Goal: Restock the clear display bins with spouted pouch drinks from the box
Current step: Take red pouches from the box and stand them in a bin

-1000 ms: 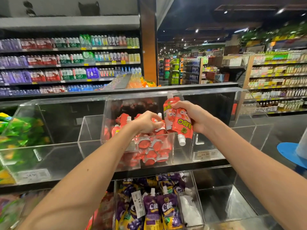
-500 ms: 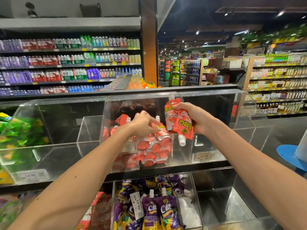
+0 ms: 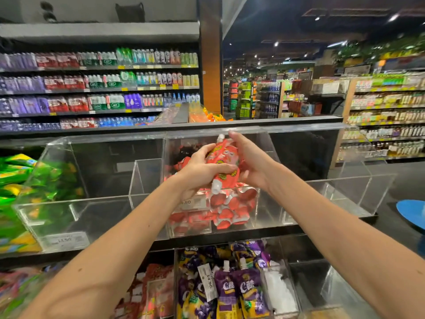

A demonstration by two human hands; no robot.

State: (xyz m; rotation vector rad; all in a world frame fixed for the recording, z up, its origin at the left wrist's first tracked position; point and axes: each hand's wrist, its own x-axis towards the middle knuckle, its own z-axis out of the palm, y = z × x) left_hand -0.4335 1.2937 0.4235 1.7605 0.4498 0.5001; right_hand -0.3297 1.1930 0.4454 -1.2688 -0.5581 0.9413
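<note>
Between our palms the red spouted plastic pouches (image 3: 224, 161) seem soft and slippery; left hand (image 3: 200, 172) and right hand (image 3: 251, 162) curl round their middles, the surest hold.

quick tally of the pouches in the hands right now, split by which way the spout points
spout-up red pouch: 1
spout-down red pouch: 1
total: 2, both held between the left hand and the right hand
</note>
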